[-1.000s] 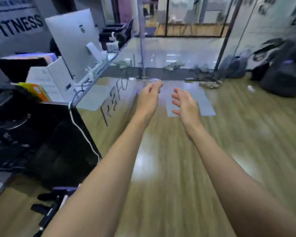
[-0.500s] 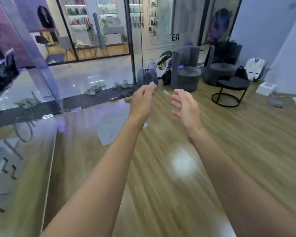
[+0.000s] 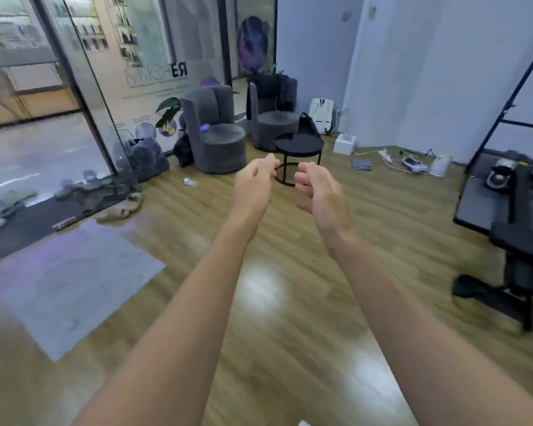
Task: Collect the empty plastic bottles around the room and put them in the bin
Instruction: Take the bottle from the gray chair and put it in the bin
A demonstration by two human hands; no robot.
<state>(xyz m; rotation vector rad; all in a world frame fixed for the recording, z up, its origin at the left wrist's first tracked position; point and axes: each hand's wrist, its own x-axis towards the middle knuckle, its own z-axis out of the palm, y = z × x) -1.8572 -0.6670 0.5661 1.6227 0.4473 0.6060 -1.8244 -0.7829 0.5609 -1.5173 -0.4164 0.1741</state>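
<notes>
While both bare arms stretch out ahead over the wooden floor (image 3: 290, 348), the left hand (image 3: 254, 184) and the right hand (image 3: 319, 192) carry nothing; the fingers of each are loosely curled and relaxed, closed round no object. From where I stand, the one plastic bottle (image 3: 190, 182) I can make out is a small clear one lying on its side on the floor, just in front of the nearer grey armchair (image 3: 219, 142) and near the dark bags (image 3: 145, 158) heaped by the glass door. It lies well apart from the fingers, farther into the room and off to the left of the left hand, so neither hand is anywhere close to touching it. Being empty, as the task has it, it should weigh almost nothing and have thin walls that dent under a hard squeeze. Lying on its side on smooth boards, it may well roll or skid if nudged. One hand closing gently round the middle of the body, or pinching the neck below the cap, looks like the surest hold. A small pale object on the armchair's seat is too blurred to name, and I see no bin from here.
</notes>
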